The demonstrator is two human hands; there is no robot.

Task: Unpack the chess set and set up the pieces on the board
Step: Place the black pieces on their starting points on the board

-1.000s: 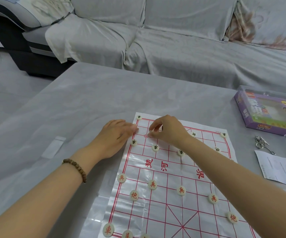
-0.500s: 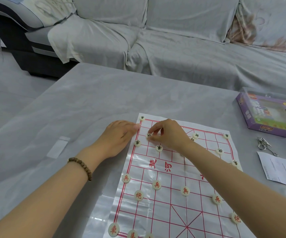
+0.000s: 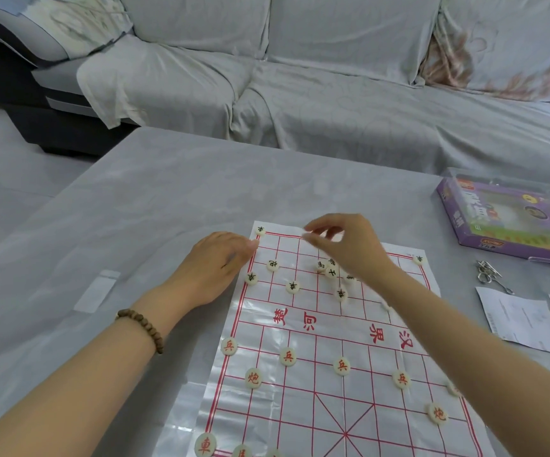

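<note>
Your right fingertips (image 3: 307, 229) are curled, thumb and forefinger close together over the far edge of the board (image 3: 316, 328). Whether they pinch a piece cannot be told. Your right hand (image 3: 349, 249) hangs above a loose cluster of black-marked pieces (image 3: 331, 272). Your left hand (image 3: 221, 262) lies flat with fingers straight, pressing the board's far-left edge. Red-marked pieces (image 3: 342, 366) stand on the near half. A purple box (image 3: 511, 225) lies well apart to the right, on the table (image 3: 135, 209).
</note>
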